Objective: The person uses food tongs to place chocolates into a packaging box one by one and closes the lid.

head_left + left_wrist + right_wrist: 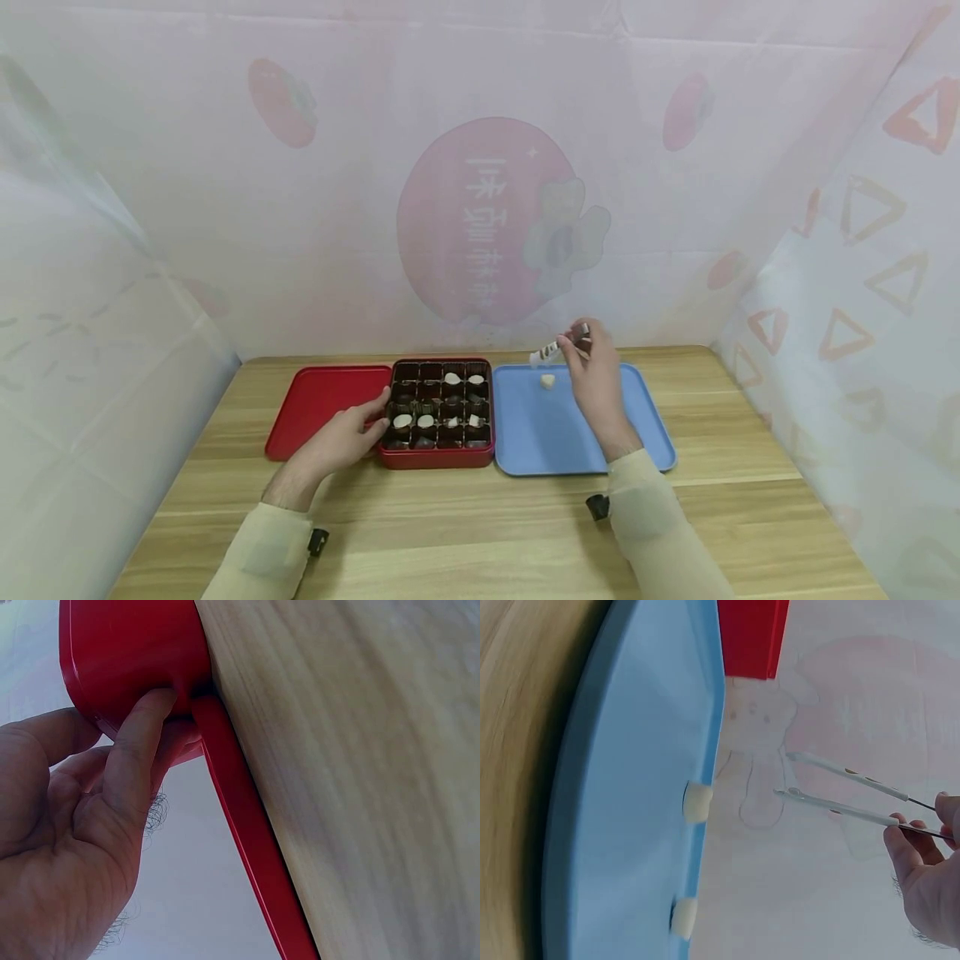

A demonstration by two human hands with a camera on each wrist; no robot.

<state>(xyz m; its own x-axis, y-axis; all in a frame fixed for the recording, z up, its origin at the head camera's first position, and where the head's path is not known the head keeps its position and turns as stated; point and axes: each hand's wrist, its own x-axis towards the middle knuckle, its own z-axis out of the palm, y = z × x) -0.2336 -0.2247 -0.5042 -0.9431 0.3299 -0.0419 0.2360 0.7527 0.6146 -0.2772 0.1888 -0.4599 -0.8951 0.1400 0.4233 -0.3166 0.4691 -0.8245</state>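
Observation:
In the head view my right hand (pixel 595 379) holds a pair of tongs (pixel 555 347) with pale tips above the far side of a blue tray (pixel 525 433). The right wrist view shows the arms of the tongs (pixel 840 808) apart, with nothing between them. Two small off-white pieces (pixel 697 802) lie on the tray there; the head view shows one piece (pixel 547 381). My left hand (pixel 345 437) rests its fingers against the left side of a red tin (pixel 438 458). Dark divided compartments fill the tin, several holding whitish pieces (pixel 425 422).
A red lid (pixel 322 408) lies left of the tin, partly beneath my left hand. The tin stands between lid and tray on a wooden table (pixel 465 533). White printed sheets (pixel 337 208) rise behind the table and at both sides.

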